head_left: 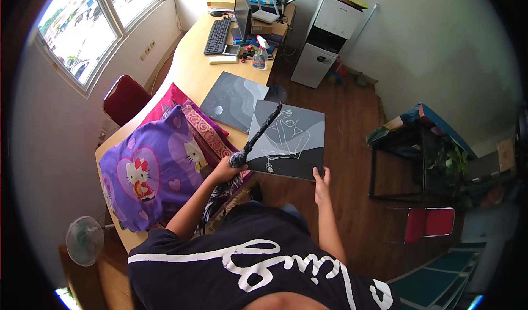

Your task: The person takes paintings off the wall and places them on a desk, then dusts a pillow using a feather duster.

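Note:
My left hand (224,171) is closed around a duster (263,129). The duster's dark stick slants up across the front of a canvas painting, and black-and-white fluffy strands hang below my fist. The painting (291,145) shows white line drawing on grey and black areas. My right hand (323,182) grips its lower right corner, thumb on the front; the fingers behind are partly hidden. A second grey canvas (234,101) with wavy shapes and a pale disc lies on the desk, partly overlapped by the held one.
On the wooden desk (190,62) lie purple cartoon-print pillows (132,172), a keyboard (218,36), a monitor (242,14) and a spray bottle (260,54). A water dispenser (319,40) stands by the wall. Red chairs (125,98), a black-framed table (399,169) and a fan (85,241) are around.

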Tool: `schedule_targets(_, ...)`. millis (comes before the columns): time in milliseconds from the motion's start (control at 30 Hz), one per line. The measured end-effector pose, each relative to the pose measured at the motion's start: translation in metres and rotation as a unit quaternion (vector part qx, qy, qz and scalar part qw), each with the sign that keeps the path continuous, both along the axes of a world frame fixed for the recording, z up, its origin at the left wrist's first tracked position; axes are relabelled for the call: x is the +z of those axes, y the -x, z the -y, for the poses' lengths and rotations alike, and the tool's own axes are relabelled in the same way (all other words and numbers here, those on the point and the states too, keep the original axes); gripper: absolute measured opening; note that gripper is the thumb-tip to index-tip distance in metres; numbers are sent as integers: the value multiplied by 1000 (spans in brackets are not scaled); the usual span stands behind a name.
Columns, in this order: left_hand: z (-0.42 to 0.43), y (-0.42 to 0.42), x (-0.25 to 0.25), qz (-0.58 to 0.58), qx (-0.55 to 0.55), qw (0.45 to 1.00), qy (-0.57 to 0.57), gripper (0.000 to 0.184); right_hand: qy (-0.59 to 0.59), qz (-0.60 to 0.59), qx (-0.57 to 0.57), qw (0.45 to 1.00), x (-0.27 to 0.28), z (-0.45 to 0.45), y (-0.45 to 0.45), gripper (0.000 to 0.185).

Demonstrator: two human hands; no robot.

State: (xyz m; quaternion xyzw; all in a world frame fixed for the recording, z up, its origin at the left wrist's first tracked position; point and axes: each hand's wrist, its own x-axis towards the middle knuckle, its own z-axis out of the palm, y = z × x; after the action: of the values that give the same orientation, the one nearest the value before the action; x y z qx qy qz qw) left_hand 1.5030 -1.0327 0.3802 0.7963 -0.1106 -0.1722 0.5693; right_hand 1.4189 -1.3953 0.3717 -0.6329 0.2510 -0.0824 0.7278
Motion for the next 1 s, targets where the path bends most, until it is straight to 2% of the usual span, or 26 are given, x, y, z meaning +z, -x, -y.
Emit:
schedule_targets(133,22,-21,14,-13,45,999,18,26,33,-1,54,998,19,21,-69,39)
schedule_targets(233,33,-31,6,-47,103,994,9,24,-7,-32,84,996,29,26,-118,38)
schedule_targets(367,50,-52,-11,-37,192,980,22,25,10,-31,178,984,0,41,-200,40)
schedule_targets(467,55,-64,-39,-56,272,961,7,29,-11,-89,247,965,9,28,-269,35)
schedule_targets(533,63,-75,-33,-145,310,940,9,26,16,-28,329,944,-7,26,-322,34)
schedule_targets(600,74,-85,-39,-157,348,924,15,28,15,-35,384,923,-7,19,-373,34)
schedule_targets(633,81,-91,-47,-123,379,917,16,31,16,-27,421,906,-10,12,-397,35)
schedule_targets(667,90,-94,-51,-90,407,909,15,33,7,-17,433,901,-17,6,-416,35)
schedule_targets(700,94,-99,-50,-134,421,897,18,36,7,-18,454,891,-20,-1,-435,36)
schedule_targets(767,104,-110,-52,-138,465,874,17,36,1,-24,485,874,-22,-17,-465,36)
schedule_targets(833,109,-121,-55,-160,493,855,10,36,88,-26,521,848,-15,-34,-490,39)
schedule_targets(1000,100,-138,-100,-195,524,829,3,39,79,-63,549,830,-59,-66,-530,45)
